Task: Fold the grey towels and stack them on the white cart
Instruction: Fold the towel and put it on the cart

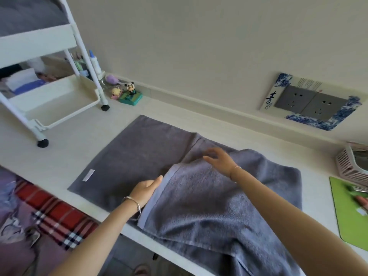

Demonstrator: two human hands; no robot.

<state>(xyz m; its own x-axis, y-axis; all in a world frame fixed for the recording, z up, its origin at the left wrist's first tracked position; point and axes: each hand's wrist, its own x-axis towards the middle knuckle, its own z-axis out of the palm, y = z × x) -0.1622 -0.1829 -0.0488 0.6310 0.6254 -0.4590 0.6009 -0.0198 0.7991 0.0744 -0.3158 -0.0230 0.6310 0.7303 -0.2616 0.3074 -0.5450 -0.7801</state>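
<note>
The grey towel (pixel 179 186), soft and limp on the table (pixel 69 148), is judged best gripped at its hemmed edge, where the left hand (pixel 146 189) rests flat; the right hand (pixel 220 159) hovers spread.

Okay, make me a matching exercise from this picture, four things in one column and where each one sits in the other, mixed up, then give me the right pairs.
Things:
1. panda figurine
2. white label
3. green mat
4. left hand

Places:
A. at the table's right edge
B. on the flat part of the grey towel
C. by the wall, beside the white cart
D. at the folded-over hem of the grey towel

Pairs: 1-C, 2-B, 3-A, 4-D
</note>
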